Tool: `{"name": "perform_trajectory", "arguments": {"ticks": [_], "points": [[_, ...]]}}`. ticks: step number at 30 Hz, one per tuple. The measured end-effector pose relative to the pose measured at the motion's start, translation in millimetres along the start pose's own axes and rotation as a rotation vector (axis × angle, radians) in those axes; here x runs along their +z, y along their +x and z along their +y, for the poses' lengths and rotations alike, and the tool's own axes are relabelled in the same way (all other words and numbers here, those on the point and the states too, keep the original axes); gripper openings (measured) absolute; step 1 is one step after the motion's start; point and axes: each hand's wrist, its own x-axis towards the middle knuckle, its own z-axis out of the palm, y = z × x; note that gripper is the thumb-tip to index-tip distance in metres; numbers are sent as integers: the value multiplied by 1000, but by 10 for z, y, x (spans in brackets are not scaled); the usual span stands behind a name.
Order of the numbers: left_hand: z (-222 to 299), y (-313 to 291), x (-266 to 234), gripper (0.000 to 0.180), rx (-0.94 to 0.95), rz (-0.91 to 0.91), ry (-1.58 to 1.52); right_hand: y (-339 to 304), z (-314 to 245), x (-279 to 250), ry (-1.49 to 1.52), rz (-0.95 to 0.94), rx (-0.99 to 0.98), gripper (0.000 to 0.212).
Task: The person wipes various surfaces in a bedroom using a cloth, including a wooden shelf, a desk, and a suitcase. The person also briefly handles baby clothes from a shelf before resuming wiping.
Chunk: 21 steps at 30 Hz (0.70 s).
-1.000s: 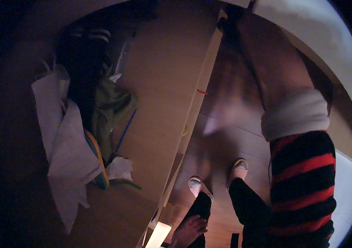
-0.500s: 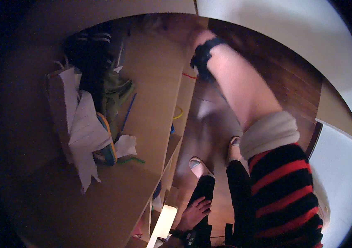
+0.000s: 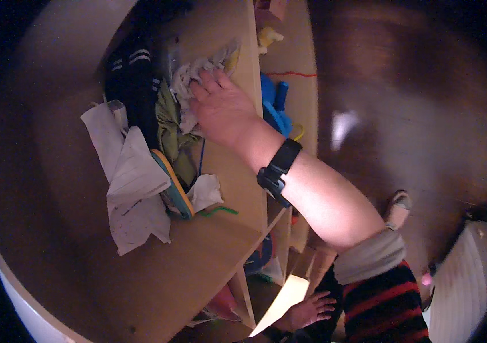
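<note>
My right hand (image 3: 222, 108), with a black band on its wrist, is over the wooden board at upper centre. It presses down on a crumpled greyish cloth (image 3: 183, 80) bunched under its fingers; the thumb is hidden. Just left of the cloth lie an olive-green fabric (image 3: 169, 126) and dark clothing with white stripes (image 3: 132, 80). My left hand (image 3: 312, 310) is low at the bottom, near my leg, its fingers spread and holding nothing.
Torn white paper (image 3: 135, 171), a teal-and-orange sole-shaped item (image 3: 175, 186), a white scrap (image 3: 206, 192) and a green strip (image 3: 220, 211) lie on the board (image 3: 198, 251). Lower shelves hold blue items (image 3: 278, 106) and a red cord (image 3: 292, 74). A pleated pale object (image 3: 466, 280) stands right.
My right hand has come from the far side, over the floor, back left onto the board. The crumpled cloth now shows under it. My view has shifted, and the left hand stays low.
</note>
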Motion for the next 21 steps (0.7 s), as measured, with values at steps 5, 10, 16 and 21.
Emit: {"name": "perform_trajectory", "arguments": {"ticks": [5,10,16,21], "points": [[111,75,53,73,19,-20,-21,-346,-230,199,-177,-161,-92,40],[132,171,227,72,-19,-17,-2,-982,-776,576,-619,-10,-19,45],[80,293,375,66,-20,-40,48,-1498,-1107,586,-659,168,5,36],[136,289,310,58,-6,-51,45,-1729,-937,244,227,3,-189,26]]}}
